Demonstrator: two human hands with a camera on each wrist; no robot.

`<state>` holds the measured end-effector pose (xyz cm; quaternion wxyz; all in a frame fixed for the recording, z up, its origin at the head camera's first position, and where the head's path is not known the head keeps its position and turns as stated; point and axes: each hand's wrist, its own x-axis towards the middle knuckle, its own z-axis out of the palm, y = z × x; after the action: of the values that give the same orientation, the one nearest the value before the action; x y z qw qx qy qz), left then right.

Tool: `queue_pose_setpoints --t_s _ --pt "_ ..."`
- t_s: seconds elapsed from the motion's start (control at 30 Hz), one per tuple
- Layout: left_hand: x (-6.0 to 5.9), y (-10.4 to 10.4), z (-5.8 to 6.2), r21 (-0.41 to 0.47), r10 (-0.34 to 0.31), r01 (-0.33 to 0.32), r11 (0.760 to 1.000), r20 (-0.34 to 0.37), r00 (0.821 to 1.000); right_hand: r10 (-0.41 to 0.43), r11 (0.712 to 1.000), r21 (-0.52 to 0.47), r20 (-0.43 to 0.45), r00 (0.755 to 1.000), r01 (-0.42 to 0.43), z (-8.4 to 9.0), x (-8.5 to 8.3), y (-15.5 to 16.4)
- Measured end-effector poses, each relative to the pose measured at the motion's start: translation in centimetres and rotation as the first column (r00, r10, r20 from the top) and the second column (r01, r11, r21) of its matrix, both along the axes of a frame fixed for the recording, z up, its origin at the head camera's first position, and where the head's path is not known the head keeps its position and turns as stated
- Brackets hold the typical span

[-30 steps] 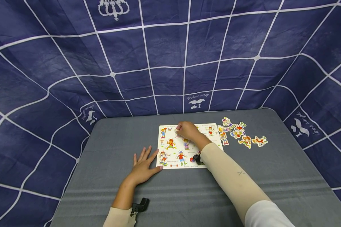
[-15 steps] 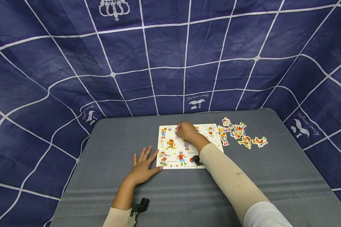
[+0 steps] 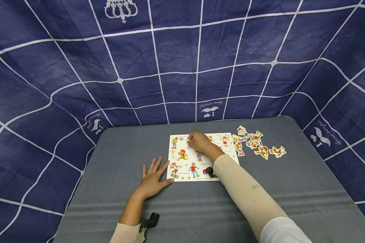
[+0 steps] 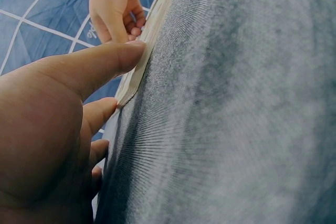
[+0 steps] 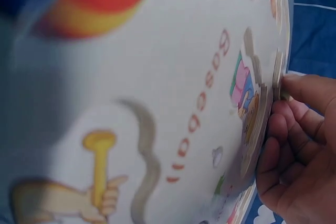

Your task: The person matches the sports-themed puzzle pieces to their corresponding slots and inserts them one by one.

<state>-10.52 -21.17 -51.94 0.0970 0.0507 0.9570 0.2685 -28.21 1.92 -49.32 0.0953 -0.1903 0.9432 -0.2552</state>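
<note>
My left hand [image 3: 153,178] lies flat on the grey table [image 3: 124,148], fingers straight and spread, its thumb tip touching the near left edge of the board [image 3: 182,168]. My right hand [image 3: 200,141] is over the far part of the board with fingers curled, pinching a small cut-out piece [image 3: 189,143] at its edge.

The table is covered in a grey, finely ribbed cloth with rounded corners. A dark blue drape [image 3: 182,60] with a white grid and small white logos hangs behind the board and runs on past the table to both sides.

The head view alone shows the whole layout: the board in the middle of the table, and a scatter of loose pieces [image 3: 258,143] to the right of the board, well clear of both hands. The left wrist view [image 4: 58,124] shows what the head view cannot: the thumb pressed right against the board's thin pale edge [image 4: 149,40], with the right hand [image 4: 115,3] in view beyond it. The right wrist view gets in close, where the fingertips [image 5: 294,124] are curled against the rim of the piece [image 5: 247,114], which stands slightly proud of the board [image 5: 157,66].

The board is white and rectangular, printed with small cartoon children at sports, each with a tiny caption I cannot read. Close up I see a dotted red arc, a yellow bat in a drawn hand and a red-and-yellow ball.
</note>
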Motion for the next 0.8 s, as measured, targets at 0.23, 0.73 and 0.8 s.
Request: queue_pose_setpoints --t_s 0.23,0.73,0.8 --pt "0.07 -0.01 0.0 0.003 -0.001 0.001 1.0 -0.004 1.0 0.025 1.0 0.011 -0.011 1.0 -0.025 -0.12 -0.07 0.09" --pt "0.12 0.08 0.27 0.001 0.002 -0.002 1.0 0.001 1.0 0.059 0.998 0.01 -0.008 0.998 -0.059 -0.25 -0.29 0.33" --pt "0.13 0.06 0.28 0.003 0.001 -0.001 1.0 0.002 1.0 0.063 0.998 0.016 -0.013 0.998 -0.063 -0.38 -0.32 0.33"
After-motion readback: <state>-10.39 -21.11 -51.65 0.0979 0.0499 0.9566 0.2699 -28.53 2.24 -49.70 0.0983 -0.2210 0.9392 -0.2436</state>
